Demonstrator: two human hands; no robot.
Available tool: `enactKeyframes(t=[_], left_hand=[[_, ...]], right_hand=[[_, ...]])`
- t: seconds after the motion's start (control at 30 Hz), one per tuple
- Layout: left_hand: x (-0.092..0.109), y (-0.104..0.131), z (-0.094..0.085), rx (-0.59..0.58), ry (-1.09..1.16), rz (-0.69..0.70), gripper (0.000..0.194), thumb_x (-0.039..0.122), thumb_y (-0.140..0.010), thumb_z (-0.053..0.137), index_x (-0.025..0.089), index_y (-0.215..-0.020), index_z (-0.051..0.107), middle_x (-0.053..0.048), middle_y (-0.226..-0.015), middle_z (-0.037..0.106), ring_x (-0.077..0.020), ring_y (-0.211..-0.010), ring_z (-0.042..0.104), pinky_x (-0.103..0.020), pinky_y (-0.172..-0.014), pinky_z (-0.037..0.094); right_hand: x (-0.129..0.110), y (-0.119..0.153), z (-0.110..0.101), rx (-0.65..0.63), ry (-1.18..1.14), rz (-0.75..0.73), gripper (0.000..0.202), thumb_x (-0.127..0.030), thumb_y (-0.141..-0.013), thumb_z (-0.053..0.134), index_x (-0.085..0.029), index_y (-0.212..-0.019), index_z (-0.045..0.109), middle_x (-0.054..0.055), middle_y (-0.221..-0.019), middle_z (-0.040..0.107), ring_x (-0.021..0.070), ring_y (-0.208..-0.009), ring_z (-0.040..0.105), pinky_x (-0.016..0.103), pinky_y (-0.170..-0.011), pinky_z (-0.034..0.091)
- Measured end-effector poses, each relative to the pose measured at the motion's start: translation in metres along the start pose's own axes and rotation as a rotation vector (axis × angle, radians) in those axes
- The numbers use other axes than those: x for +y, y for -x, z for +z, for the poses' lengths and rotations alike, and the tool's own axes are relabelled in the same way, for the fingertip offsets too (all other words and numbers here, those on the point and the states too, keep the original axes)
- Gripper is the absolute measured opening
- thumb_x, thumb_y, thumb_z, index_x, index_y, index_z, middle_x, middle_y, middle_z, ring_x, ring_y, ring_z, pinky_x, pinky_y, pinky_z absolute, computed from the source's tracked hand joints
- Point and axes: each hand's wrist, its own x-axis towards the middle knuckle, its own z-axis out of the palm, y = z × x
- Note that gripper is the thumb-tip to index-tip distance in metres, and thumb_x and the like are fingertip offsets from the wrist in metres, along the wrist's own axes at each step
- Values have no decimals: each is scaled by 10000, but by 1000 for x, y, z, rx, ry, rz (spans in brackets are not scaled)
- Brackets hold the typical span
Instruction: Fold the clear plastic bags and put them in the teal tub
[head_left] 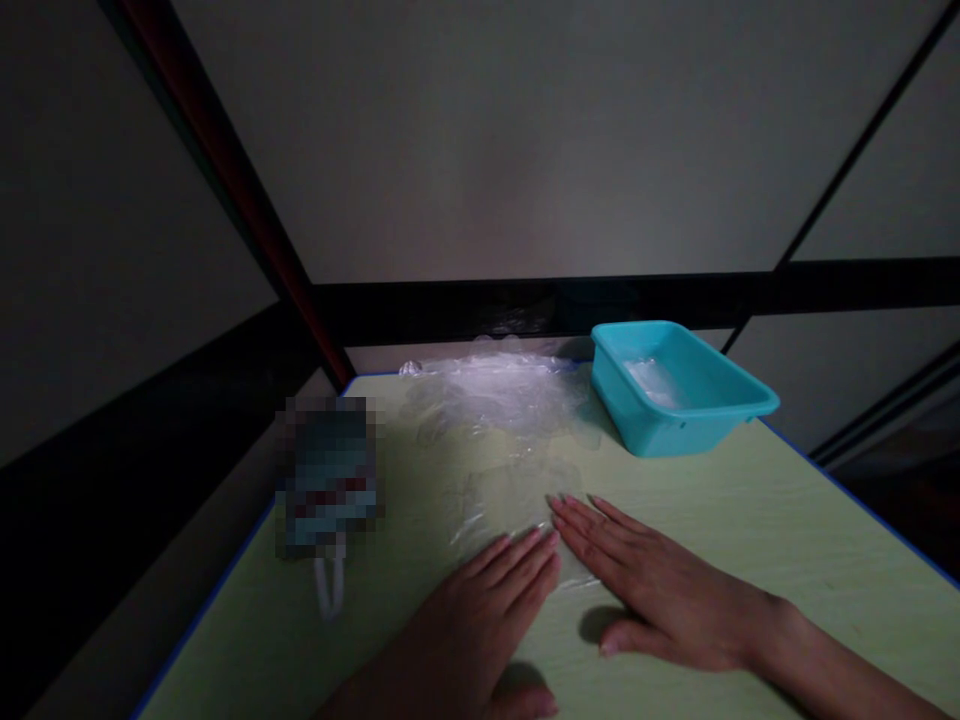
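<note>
A thin clear plastic glove [517, 490], as far as its outline shows, lies flat on the table. My left hand [487, 610] rests palm down on its near left part, fingers stretched out. From the right, my right hand [637, 570] lies flat on its near right edge with the thumb spread away. The fingertips of both hands almost meet. Part of the clear plastic is hidden under them. Beyond it, a spread of similar clear plastic gloves [502, 395] lies along the far edge of the table.
A turquoise plastic basin [675, 435] stands at the far right corner, with a whitish clear packet [652, 382] inside. At the left edge lies a blurred-out item [330, 480] with a white strap [328, 590]. The pale green table [750, 530] has blue edging, with panelled walls behind and left.
</note>
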Motion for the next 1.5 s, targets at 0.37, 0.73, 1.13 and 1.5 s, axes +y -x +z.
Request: enactKeyframes(t=[0.37,0.73,1.13,1.5], left_hand=[[3,0,10,393,-90,-9,354,154,-773,448,112,-1121,506,-110,-996,641,-226,-874,597,-361,-782,497],[1,-2,13,508,-123,-23,253,123,-786,429,116,-1003,559,-91,-864,652,-207,-775,606,-333,-703,523],[2,-2,11,471,-56,-25,218,111,-784,436,138,-951,573,-70,-868,646,-200,-815,585,-337,-748,504],[1,-1,10,456,-25,-51,216,106,-749,465,153,-933,567,-70,-878,638,-204,-825,581,-339,-758,503]], right_hand=[[0,5,-8,180,176,-99,205,-212,-915,409,-175,-805,579,19,-817,597,162,-788,519,311,-667,393],[-2,6,-6,193,303,-111,231,-144,-912,380,-162,-763,555,23,-745,562,164,-702,480,313,-621,335],[-6,4,-9,214,291,-110,259,-112,-906,366,-151,-757,574,34,-710,561,165,-657,473,314,-612,344],[-4,2,-4,318,262,-92,298,-145,-916,311,-149,-740,551,53,-722,585,151,-640,506,315,-631,346]])
